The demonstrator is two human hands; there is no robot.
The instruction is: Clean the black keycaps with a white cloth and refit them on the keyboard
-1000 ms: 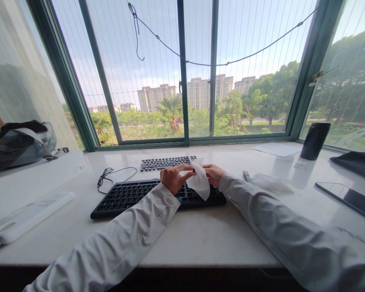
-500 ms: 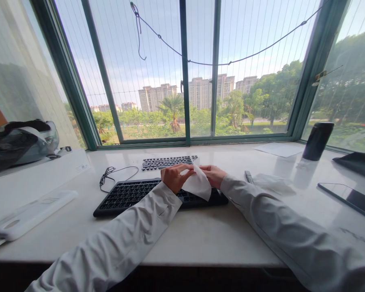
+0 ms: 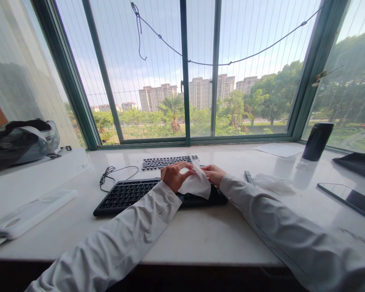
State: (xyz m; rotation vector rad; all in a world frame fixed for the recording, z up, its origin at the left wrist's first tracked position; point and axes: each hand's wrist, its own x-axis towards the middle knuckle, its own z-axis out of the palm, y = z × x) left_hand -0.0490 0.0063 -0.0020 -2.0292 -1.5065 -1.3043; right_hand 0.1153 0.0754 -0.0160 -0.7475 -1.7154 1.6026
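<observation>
While our left hand and right hand pinch a white wipe between closed fingers above the black keyboard, we judge we are unfolding it; next we should spread it flat against the keys.

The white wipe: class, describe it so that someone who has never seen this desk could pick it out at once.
Start at the big window, then drop to the white desk below it. At its middle lies a black keyboard, and above its right end the left hand and right hand pinch the white wipe between them. Unlike the crumpled wrapper lying flat nearby, it hangs in the air.
</observation>
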